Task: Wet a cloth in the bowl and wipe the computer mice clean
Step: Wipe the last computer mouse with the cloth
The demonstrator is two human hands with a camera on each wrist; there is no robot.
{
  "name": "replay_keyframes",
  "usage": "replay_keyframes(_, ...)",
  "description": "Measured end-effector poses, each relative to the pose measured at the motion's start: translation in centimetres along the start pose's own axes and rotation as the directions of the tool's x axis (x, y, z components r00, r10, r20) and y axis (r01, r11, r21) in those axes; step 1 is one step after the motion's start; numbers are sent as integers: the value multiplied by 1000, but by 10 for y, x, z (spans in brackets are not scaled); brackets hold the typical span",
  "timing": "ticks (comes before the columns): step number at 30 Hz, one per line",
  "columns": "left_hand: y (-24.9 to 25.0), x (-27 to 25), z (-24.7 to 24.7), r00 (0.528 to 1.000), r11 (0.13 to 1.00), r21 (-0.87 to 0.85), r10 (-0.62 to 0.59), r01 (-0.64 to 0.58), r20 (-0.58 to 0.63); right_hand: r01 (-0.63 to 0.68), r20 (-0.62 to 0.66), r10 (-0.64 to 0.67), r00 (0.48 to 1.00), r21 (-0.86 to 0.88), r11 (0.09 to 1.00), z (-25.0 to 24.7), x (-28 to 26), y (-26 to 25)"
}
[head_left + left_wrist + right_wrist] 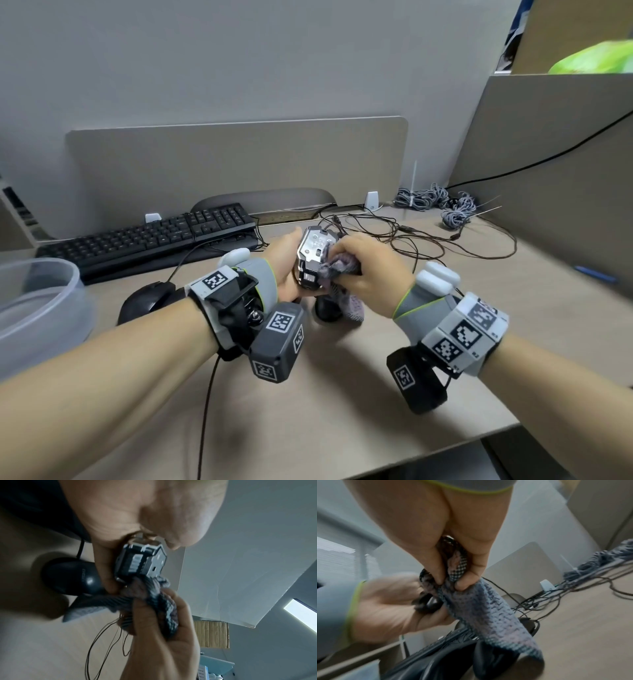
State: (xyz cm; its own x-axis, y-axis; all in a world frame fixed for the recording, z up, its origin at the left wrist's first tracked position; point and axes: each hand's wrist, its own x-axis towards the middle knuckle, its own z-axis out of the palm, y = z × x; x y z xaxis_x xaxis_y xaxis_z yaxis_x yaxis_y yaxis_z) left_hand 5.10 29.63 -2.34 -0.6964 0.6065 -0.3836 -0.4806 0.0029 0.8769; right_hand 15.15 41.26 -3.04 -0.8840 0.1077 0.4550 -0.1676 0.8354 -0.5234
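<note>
My left hand (287, 265) grips an angular silver-and-black mouse (312, 255) above the desk, its underside turned up. My right hand (363, 270) pinches a bunched grey-pink knitted cloth (337, 274) and presses it against the mouse's right side. In the left wrist view the cloth (154, 595) touches the lower edge of the silver mouse (142, 562). The right wrist view shows the cloth (479, 608) hanging down from my fingers (436, 563). A black mouse (150, 298) lies on the desk to the left. Another black mouse (327, 310) sits under my hands.
A clear plastic bowl (51, 301) stands at the desk's left edge. A black keyboard (154, 236) lies behind the black mouse. Thin brown cables (411, 233) and grey cable bundles (438, 202) spread over the back right. A grey partition (548, 171) rises on the right.
</note>
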Motion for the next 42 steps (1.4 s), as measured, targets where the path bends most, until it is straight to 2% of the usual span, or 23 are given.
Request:
replay_keyframes(4,-3,-10,0,997,998,17,54,-55,55,-133,-140,148,979,109,985,-10,12,15)
replay_keyframes(6,-6,-10,2,993,992,70,99,-103,60,-127,-170,147,974,118,985,-13,14,12)
replay_keyframes(8,-12,-10,4,984,965,194,173,-177,35,-104,-218,124,968,102,989,-18,15,10)
replay_keyframes(11,-20,-11,3,976,939,271,217,-213,15,-120,-287,146,947,105,987,-27,19,15)
replay_keyframes(13,-23,-10,3,958,873,408,287,-268,15,-139,-304,158,940,85,987,-29,22,17)
replay_keyframes(16,-23,-10,5,897,658,665,439,-352,40,-54,-201,44,979,-43,998,-20,15,9)
replay_keyframes(18,-23,-9,3,868,581,721,493,-377,57,33,-89,-42,995,-98,995,-14,8,6)
replay_keyframes(19,-24,-9,2,857,552,743,512,-378,55,29,-70,-36,997,-103,994,-15,8,8)
replay_keyframes(22,-26,-8,2,837,441,817,540,-370,88,-109,-128,99,987,-69,992,-22,12,15)
replay_keyframes(23,-26,-8,3,826,405,832,554,-379,106,-105,-131,93,987,-88,991,-20,12,13)
replay_keyframes(26,-24,-8,5,800,381,832,588,-403,118,6,-68,-18,998,-164,986,-12,11,6)
replay_keyframes(28,-24,-8,5,793,367,834,595,-412,130,-46,-66,38,997,-122,991,-15,11,14)
replay_keyframes(30,-25,-8,4,786,312,859,598,-407,156,-119,-75,115,991,-54,991,-17,11,18)
replay_keyframes(33,-27,-7,5,762,217,890,618,-400,193,-32,-36,30,999,-52,998,-12,4,15)
replay_keyframes(37,-32,-7,9,770,171,904,598,-392,221,-102,-8,101,995,-100,990,-17,1,29)
replay_keyframes(39,-35,-8,13,783,147,917,582,-369,222,-81,34,88,996,-159,984,-19,-3,29)
replay_keyframes(42,-39,-5,16,779,135,920,586,-367,225,-21,44,28,999,-149,989,-23,-13,29)
